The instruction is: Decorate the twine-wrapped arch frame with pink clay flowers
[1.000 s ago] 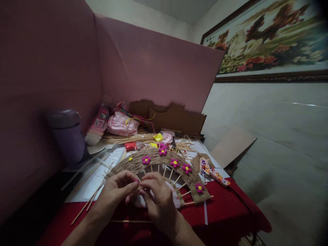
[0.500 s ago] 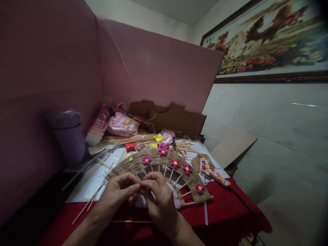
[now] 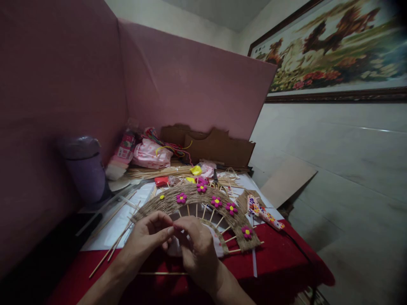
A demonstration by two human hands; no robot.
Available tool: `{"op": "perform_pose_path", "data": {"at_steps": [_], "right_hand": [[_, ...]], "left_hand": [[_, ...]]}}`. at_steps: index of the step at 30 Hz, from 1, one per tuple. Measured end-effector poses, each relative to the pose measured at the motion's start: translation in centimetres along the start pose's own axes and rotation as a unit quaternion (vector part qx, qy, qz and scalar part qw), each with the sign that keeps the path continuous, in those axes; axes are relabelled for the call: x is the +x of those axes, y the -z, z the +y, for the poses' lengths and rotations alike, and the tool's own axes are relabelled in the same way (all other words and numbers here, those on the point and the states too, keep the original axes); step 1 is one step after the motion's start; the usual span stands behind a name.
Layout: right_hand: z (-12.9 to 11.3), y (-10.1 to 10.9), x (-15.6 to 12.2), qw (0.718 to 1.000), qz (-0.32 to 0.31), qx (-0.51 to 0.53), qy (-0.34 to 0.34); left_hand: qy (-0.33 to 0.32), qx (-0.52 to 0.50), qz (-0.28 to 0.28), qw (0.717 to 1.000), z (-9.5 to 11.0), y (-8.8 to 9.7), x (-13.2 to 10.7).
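Note:
My left hand (image 3: 148,237) and my right hand (image 3: 200,252) meet fingertip to fingertip, both pinched closed. Between them shows a tiny dark pink piece of clay (image 3: 177,228), mostly covered by the fingers. Just beyond stands a fan-shaped piece (image 3: 193,195) of wooden sticks woven with brown twine. Magenta clay flowers (image 3: 216,202) with yellow centres sit along its wide outer band, and a lone yellow dot (image 3: 162,197) is at the left. Part of the fan's lower middle, with pale fabric (image 3: 218,245), lies behind my hands.
A flower-patterned glue gun (image 3: 265,214) lies at the right. Scissors (image 3: 216,182), red clay (image 3: 162,181) and yellow clay (image 3: 196,170) packs lie behind the fan. Loose sticks (image 3: 111,250) are at the left. A purple tumbler (image 3: 85,173) stands by the pink partition (image 3: 190,80).
My right hand's fingers have shifted slightly against my left fingertips, and the dark pink bit shows a little more. The fan and other things stay put; the view moves slightly.

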State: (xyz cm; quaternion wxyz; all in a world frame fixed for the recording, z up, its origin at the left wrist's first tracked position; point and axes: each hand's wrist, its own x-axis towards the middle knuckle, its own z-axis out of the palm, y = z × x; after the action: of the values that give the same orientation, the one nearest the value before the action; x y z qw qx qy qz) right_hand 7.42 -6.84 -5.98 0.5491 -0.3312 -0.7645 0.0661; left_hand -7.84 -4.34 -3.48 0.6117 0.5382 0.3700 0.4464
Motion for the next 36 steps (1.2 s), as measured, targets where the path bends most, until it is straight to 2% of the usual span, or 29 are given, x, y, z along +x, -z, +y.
{"op": "perform_pose_path", "data": {"at_steps": [9, 12, 15, 17, 21, 27, 30, 33, 36], "right_hand": [[-0.5, -0.1, 0.1, 1.000, -0.011, 0.001, 0.018], [-0.9, -0.2, 0.3, 0.999, 0.037, 0.011, -0.005], [-0.8, 0.1, 0.4, 0.991, 0.110, 0.031, -0.073], [-0.6, 0.3, 0.5, 0.984, 0.131, 0.051, -0.114], [-0.3, 0.4, 0.5, 0.983, 0.090, 0.086, -0.135], [-0.7, 0.3, 0.7, 0.986, 0.032, 0.094, -0.133], [-0.5, 0.3, 0.6, 0.980, 0.048, 0.113, -0.160], [0.0, 0.2, 0.3, 0.958, 0.082, 0.174, -0.213], [0.2, 0.0, 0.0, 0.941, 0.079, 0.226, -0.241]], "left_hand": [[-0.017, -0.013, 0.022, 1.000, -0.5, -0.3, 0.3], [-0.014, -0.031, 0.036, 0.999, -0.6, -0.6, 0.4], [0.014, -0.074, 0.030, 0.997, -0.3, -0.7, 0.3], [0.035, -0.111, 0.024, 0.993, -0.1, -0.6, 0.1], [0.052, -0.151, -0.003, 0.987, -0.3, -0.3, -0.1], [0.032, -0.103, -0.005, 0.994, -0.8, -0.1, -0.1], [0.023, -0.110, -0.004, 0.994, -0.7, -0.1, -0.1], [-0.006, -0.141, 0.019, 0.990, -0.7, -0.1, 0.1], [-0.026, -0.124, 0.039, 0.991, -0.4, 0.0, 0.5]]}}
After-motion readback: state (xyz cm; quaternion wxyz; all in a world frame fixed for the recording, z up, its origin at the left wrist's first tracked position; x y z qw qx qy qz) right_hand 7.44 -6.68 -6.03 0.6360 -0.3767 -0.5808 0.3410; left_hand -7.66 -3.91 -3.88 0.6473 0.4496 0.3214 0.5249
